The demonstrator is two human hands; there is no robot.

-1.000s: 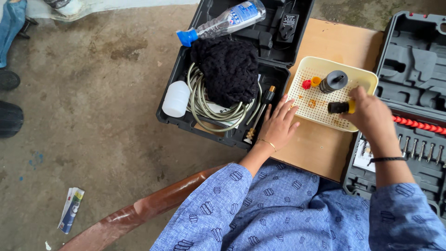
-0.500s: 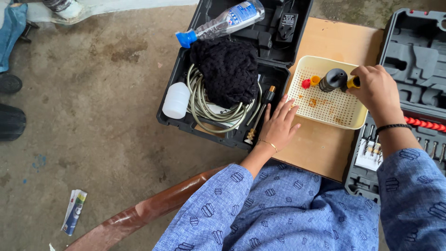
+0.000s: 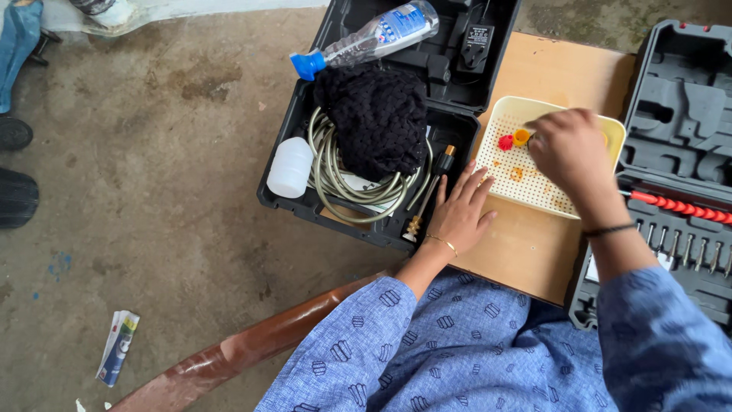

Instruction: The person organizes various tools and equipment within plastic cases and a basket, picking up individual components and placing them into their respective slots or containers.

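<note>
The right hand [image 3: 570, 149] sits over the cream perforated tray [image 3: 526, 183] at upper right of the frame, fingers curled downward; what they close on is hidden beneath the hand, so its grip cannot be told. A red cap [image 3: 505, 142] and an orange cap [image 3: 521, 136] lie in the tray, just left of the knuckles. The tray rests on a wooden board [image 3: 526, 244].

The left hand [image 3: 460, 212] lies flat at centre frame, fingers spread, with the fingertips touching the tray's left edge and the palm on the board (holding nothing).

Left of this hand, an open black case [image 3: 305, 200] holds a coiled hose [image 3: 328, 172], a black knitted cloth [image 3: 375, 116], a white bottle [image 3: 290, 166] and a brass-tipped lance [image 3: 428, 191]. A clear plastic bottle with a blue cap [image 3: 366, 38] lies across the case lid. At right edge, a second open tool case [image 3: 671, 114] shows a row of bits [image 3: 686, 246].
</note>
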